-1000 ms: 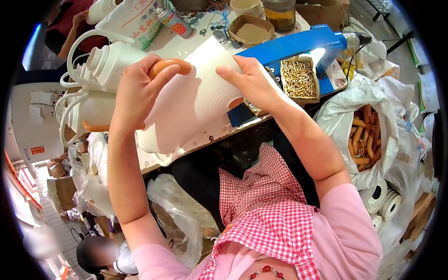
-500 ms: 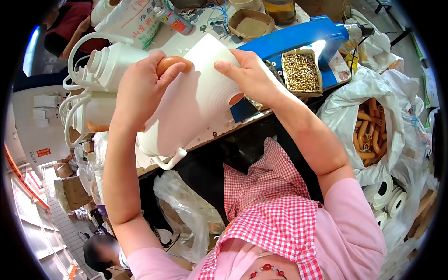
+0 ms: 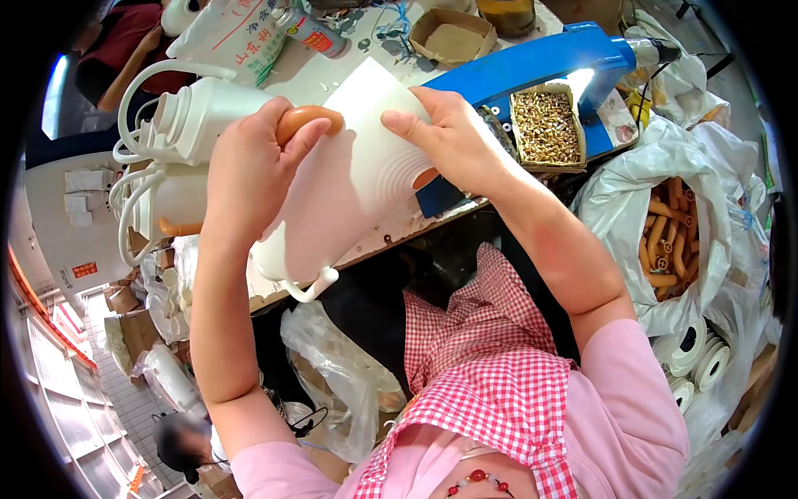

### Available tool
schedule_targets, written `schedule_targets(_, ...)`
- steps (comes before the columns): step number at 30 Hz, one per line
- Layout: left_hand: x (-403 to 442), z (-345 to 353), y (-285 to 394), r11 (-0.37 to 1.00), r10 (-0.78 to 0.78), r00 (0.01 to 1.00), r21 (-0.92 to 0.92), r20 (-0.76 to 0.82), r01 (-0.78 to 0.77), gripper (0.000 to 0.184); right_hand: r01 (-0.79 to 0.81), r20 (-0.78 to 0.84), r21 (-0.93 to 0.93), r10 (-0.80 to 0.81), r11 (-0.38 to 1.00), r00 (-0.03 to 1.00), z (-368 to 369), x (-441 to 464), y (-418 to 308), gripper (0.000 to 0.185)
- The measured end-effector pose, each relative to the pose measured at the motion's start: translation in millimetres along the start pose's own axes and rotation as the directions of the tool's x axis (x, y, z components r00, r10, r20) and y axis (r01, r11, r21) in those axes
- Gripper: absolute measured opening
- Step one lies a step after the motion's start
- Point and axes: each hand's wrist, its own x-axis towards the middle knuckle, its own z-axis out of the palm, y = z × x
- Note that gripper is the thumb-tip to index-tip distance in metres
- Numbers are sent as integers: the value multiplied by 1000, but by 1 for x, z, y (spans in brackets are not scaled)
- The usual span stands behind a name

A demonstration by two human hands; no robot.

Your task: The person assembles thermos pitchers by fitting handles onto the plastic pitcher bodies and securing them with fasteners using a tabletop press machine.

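A white plastic watering can (image 3: 332, 191) lies tilted across the front edge of the workbench, its thin curved spout (image 3: 316, 284) hanging toward me. My left hand (image 3: 256, 162) is closed round an orange-brown handle (image 3: 309, 122) and presses it against the can's side. On the far side, my right hand (image 3: 457, 137) grips the can, thumb on its white wall and fingers hidden behind. Beside the ribbed end, a bit of orange-brown (image 3: 426, 178) shows. Whether the handle is fastened at both ends cannot be seen.
More white watering cans (image 3: 199, 116) are stacked at left. A blue machine arm (image 3: 532, 68) with a lamp reaches over a box of brass-coloured screws (image 3: 547, 126). At right stands a white sack (image 3: 611, 187) of orange-brown handles. A spray can (image 3: 309, 33) and cardboard tray (image 3: 453, 37) are behind.
The view has shifted slightly, with the surroundings at right sitting a little further right. Both hands keep their hold on the can and handle, almost unmoved.
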Motion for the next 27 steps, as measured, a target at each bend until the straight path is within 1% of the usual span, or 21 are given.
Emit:
schedule_targets(4,-1,2,-2,1000,10,1000,-7,-17,-10,38,32,-15,-45,-32,998,999,1,0,-1,37)
schedule_targets(8,-1,5,-3,1000,14,999,-3,-30,-14,38,26,-15,-64,-27,998,1000,0,0,0,37)
schedule_targets(11,-2,5,-1,1000,-1,999,-23,-44,0,39,4,-26,-44,-6,999,1000,0,2,-1,37)
schedule_targets(13,-2,5,3,998,-5,997,61,-81,10,40,-9,-17,30,10,1000,1000,-1,2,0,39)
schedule_targets(14,-1,4,0,998,-13,998,65,-55,17,41,-51,-18,-39,50,998,999,-2,6,2,40)
schedule_targets(15,0,4,-3,996,-62,998,59,-17,63,33,-94,-38,-110,90,989,995,-1,5,1,41)
schedule_targets(16,-2,14,-13,975,100,990,-189,-99,-118,25,-130,-43,-165,124,978,991,-4,-1,-13,34)
schedule_targets(17,0,13,-12,976,106,993,-184,-60,-115,21,-135,-40,-167,130,977,991,-6,-6,-16,37)
schedule_targets(18,4,13,-17,976,119,993,-184,-10,-119,22,-42,-51,-107,37,993,998,-7,-9,-8,38)
schedule_targets(19,5,8,-15,984,99,992,-155,82,-86,24,-29,-74,-99,22,995,997,-11,-20,-11,37)
schedule_targets(20,4,13,-22,970,167,986,-177,-11,-167,25,3,-73,-89,-10,996,997,-12,-29,-17,37)
schedule_targets(21,5,10,-25,977,157,987,-150,40,-150,26,128,-175,-255,-176,958,969,-10,-38,-11,37)
schedule_targets(22,5,8,-30,991,98,993,-97,63,-92,27,232,-232,-423,-352,876,907,-8,-47,-2,39)
schedule_targets(23,6,9,-47,989,106,993,-113,44,-100,28,315,-257,-518,-496,795,829,-12,-60,6,44)
schedule_targets(24,1,10,-57,985,121,992,-130,25,-116,28,350,-279,-613,-609,708,743,-24,-82,7,43)
schedule_targets(25,-11,5,-57,984,126,992,-130,29,-121,31,371,-323,-529,-585,763,744,-41,-110,9,43)
schedule_targets(26,-25,-2,-56,983,133,991,-129,35,-127,33,314,-369,-542,-556,780,745,-63,-144,9,43)
schedule_targets(27,-44,-7,-58,991,64,996,-123,54,-57,35,263,-453,-591,-583,763,674,-88,-179,21,41)
